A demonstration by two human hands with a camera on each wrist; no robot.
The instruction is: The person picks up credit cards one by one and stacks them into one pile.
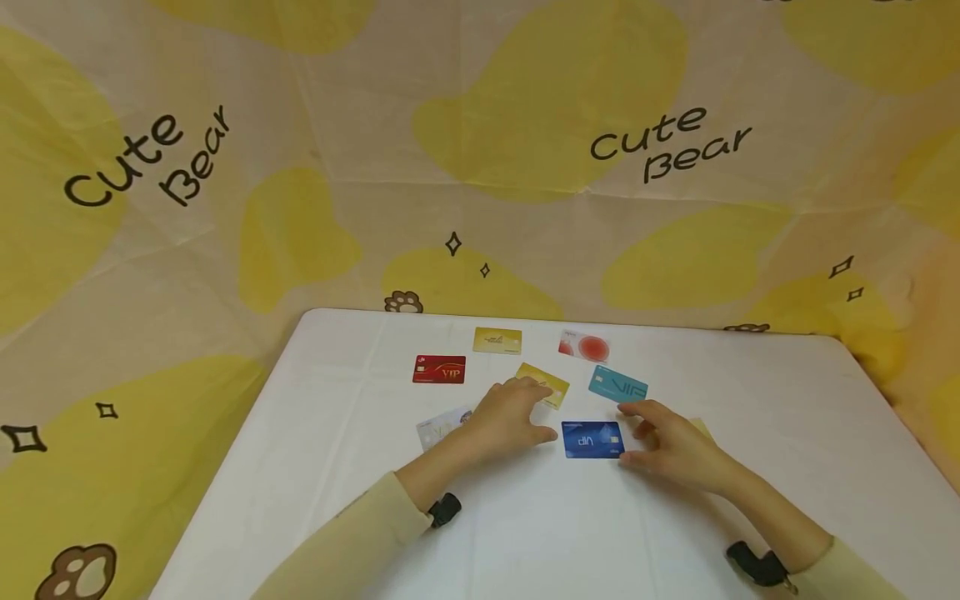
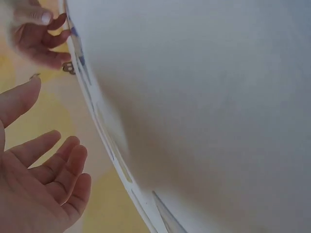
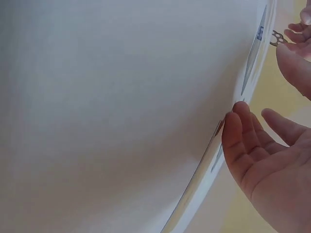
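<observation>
Blue VIP card (image 1: 592, 439), one: head view. Lies flat on the white counter (image 1: 337, 367), about midway between its left and right edges and set well in from the far edge. Long axis left to right, roughly parallel to that edge; lettering upside down to the wearer.

Governing relation: the card lies between two hands, right of the left hand (image 1: 510, 419) and left of the right hand (image 1: 671, 442). Right hand nearer, its thumb tip at the card's right short side, contact uncertain; left thumb tip just beside the opposite short side, apart from it.

Also on the counter: tilted gold card (image 1: 546, 386), under the left fingertips; teal card (image 1: 617, 383), just beyond the right forefinger; red card (image 1: 438, 369), toward the far left corner; level gold card (image 1: 497, 340) and red-and-white card (image 1: 585, 347), both near the far edge; pale card (image 1: 438, 429), partly behind the left arm.

Left wrist view: left hand, thumb and fingers apart, fingers loosely bent, nothing held. Cards seen nearly edge-on; not individually identifiable.

Right wrist view: right hand, thumb apart from bent fingers, nothing gripped. Fingertips close to the counter surface; touch cannot be told.
</observation>
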